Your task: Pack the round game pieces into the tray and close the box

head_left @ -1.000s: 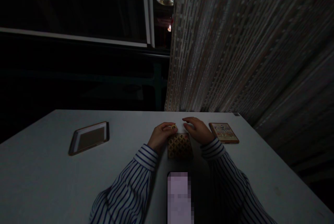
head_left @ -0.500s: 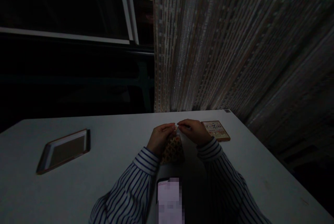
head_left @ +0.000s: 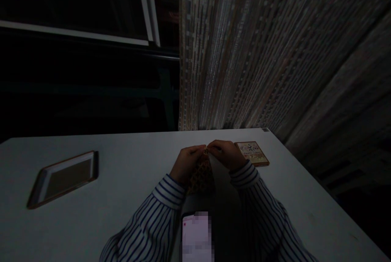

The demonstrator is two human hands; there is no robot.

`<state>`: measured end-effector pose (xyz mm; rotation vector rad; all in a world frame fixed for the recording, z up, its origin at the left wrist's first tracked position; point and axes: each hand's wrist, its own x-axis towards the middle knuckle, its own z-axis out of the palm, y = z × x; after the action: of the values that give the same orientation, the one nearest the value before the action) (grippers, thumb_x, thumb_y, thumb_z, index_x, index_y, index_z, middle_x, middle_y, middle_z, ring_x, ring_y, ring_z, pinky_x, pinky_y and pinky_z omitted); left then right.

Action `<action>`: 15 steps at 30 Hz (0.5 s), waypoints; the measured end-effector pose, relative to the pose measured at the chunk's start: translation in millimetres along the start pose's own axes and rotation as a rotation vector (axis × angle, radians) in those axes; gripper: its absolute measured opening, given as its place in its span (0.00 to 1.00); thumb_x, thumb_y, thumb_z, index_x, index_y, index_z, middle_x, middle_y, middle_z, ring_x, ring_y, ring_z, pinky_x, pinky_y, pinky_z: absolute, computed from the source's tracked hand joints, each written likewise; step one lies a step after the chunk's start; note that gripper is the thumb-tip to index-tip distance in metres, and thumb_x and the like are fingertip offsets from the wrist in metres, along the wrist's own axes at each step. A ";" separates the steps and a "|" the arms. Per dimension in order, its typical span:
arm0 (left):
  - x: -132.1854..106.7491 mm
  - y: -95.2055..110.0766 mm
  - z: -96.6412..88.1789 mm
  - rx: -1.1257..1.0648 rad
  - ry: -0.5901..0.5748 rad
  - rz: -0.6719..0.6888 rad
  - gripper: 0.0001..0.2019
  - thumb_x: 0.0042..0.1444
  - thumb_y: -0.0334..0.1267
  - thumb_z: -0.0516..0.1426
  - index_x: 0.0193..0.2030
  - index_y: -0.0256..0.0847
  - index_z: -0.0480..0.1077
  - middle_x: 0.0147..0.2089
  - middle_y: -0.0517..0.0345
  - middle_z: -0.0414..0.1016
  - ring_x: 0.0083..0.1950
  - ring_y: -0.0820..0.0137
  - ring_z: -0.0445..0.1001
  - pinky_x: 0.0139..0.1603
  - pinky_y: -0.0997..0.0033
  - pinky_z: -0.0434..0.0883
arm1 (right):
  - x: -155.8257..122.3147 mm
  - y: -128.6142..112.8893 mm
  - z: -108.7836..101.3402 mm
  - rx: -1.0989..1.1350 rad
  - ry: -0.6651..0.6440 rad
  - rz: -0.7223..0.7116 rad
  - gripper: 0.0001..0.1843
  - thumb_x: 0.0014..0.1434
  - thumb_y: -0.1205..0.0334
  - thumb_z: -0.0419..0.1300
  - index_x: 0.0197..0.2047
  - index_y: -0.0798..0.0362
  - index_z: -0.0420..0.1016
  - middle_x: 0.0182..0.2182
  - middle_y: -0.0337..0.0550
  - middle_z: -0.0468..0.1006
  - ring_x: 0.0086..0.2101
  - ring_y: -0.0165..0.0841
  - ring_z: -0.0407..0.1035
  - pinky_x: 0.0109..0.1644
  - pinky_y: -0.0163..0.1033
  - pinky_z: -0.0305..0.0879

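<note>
My left hand and my right hand meet over the table, both closed in a pinch. Between their fingertips is a small pale piece with dark marks; its kind is too dim to make out. Below the fingers lies a flat object with a tan and dark pattern, partly covered by my left hand. Beyond my right hand, a square box lid with dark writing and a floral print rests on the table.
At the left of the white table lies a shallow rectangular tray or lid. A lit phone sits in front of me between my forearms. A string curtain hangs behind the table's far edge.
The small piece between my fingertips now shows its dark-marked side. My right fingers have closed in on it. The view has shifted slightly, with both hands staying over the patterned object.
</note>
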<state>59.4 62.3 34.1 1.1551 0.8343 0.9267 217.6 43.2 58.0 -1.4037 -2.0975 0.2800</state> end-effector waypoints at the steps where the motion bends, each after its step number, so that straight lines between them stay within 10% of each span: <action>1: 1.2 -0.7 -1.2 0.024 0.017 0.007 0.14 0.44 0.42 0.59 0.37 0.36 0.74 0.36 0.54 0.77 0.38 0.67 0.73 0.42 0.66 0.68 | 0.4 0.4 -0.1 0.000 -0.013 -0.011 0.09 0.56 0.63 0.53 0.36 0.53 0.73 0.32 0.41 0.77 0.32 0.28 0.69 0.37 0.32 0.61; 15: 5.0 -2.1 -8.8 0.086 0.118 0.010 0.14 0.39 0.40 0.62 0.32 0.33 0.74 0.30 0.53 0.77 0.32 0.68 0.73 0.37 0.68 0.68 | -0.1 10.5 10.8 -0.071 -0.042 -0.194 0.13 0.54 0.59 0.56 0.42 0.54 0.70 0.34 0.44 0.75 0.34 0.31 0.67 0.39 0.36 0.62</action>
<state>53.7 69.9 29.9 1.1882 0.9719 0.9827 219.4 49.1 44.3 -1.2312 -2.2788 0.1586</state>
